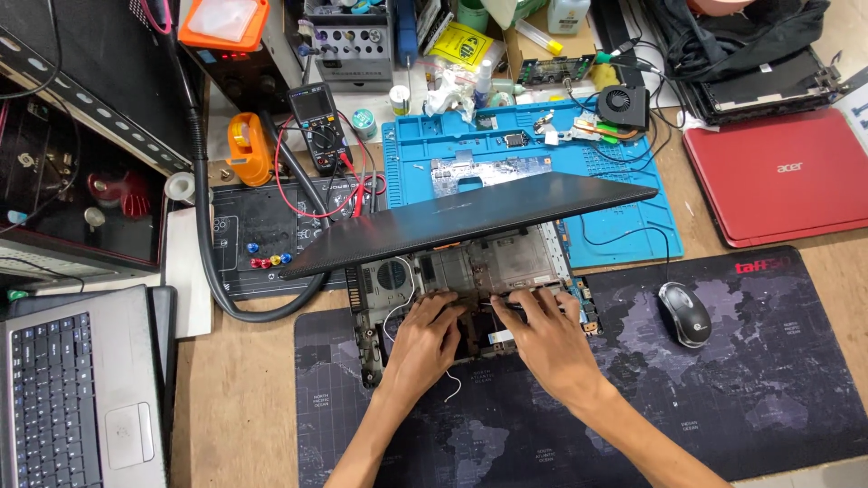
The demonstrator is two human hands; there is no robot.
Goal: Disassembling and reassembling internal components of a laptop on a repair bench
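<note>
Laptop base [470, 271] with its cover off sits on the dark map-print desk mat [723, 398] on the table, lid [470, 217] half tilted over it. Left hand [425, 339] and right hand [542, 330] both rest inside the chassis, fingers curled on the internals; can't tell if they're pinching anything. Mouse [684, 314] sits to the right.

The raised dark lid [470, 221] hides the rear of the opened laptop base [470, 271]. The silver laptop [72, 398] is cut off at the left and bottom edges.
</note>
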